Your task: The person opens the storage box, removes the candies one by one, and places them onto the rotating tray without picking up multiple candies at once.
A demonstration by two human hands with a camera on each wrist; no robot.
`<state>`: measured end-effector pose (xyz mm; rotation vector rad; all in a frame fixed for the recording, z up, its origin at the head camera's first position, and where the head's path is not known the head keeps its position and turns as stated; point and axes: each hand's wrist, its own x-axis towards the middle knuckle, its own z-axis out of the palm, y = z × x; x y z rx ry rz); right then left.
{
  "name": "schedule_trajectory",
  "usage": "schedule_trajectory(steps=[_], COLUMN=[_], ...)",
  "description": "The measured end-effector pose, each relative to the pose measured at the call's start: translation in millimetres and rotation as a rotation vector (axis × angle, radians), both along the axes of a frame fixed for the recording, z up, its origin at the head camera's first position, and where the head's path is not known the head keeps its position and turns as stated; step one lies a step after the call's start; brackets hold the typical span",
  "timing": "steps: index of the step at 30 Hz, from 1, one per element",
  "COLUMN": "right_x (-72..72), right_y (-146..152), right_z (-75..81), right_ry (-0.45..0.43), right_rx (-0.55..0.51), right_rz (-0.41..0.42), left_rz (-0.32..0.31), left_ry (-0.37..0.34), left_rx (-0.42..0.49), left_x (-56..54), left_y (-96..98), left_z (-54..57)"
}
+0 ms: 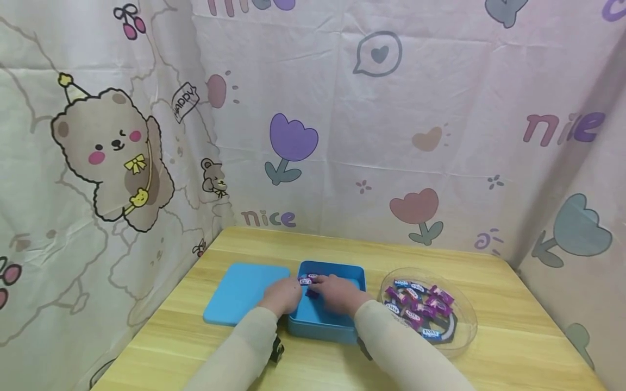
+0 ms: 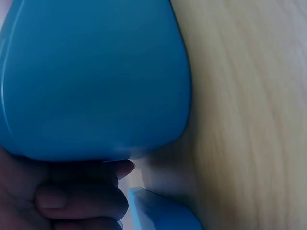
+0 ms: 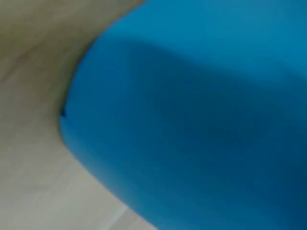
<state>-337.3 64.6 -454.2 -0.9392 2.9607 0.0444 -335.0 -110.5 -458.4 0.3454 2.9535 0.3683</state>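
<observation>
In the head view, an open blue box [image 1: 323, 330] stands mid-table. My left hand [image 1: 283, 296] grips its left side wall; the left wrist view shows curled fingers [image 2: 81, 201] right against the box's outer side [image 2: 96, 86]. My right hand [image 1: 337, 293] reaches inside over the right part of the box, with its fingertips at a purple wrapped candy [image 1: 312, 294]. Further wrapped candies [image 1: 305, 281] lie beside it in the box's back left corner. The right wrist view has only the blurred blue box [image 3: 182, 120], with the hand out of sight.
Left of the box, a flat blue lid [image 1: 239, 293] lies on the wooden table [image 1: 513, 320]. To the right, a clear round tray [image 1: 467, 326] holds several purple and blue wrapped candies [image 1: 423, 309]. Printed cloth [image 1: 337, 108] hangs behind and at the sides.
</observation>
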Motion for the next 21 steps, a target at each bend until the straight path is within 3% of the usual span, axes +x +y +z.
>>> schedule_trajectory(steps=[6,21], right_x=[3.6,18.2], right_y=[3.5,23.5], right_z=[4.4,10.8], right_ry=[0.022,0.074], right_rx=[-0.005,-0.099], right_rz=[-0.015,0.060], left_rz=[0.023,0.016], left_ry=[-0.014,-0.002], left_rx=[0.057,0.062], left_x=[0.5,3.3], left_y=[0.9,-1.5], left_z=[1.4,3.8])
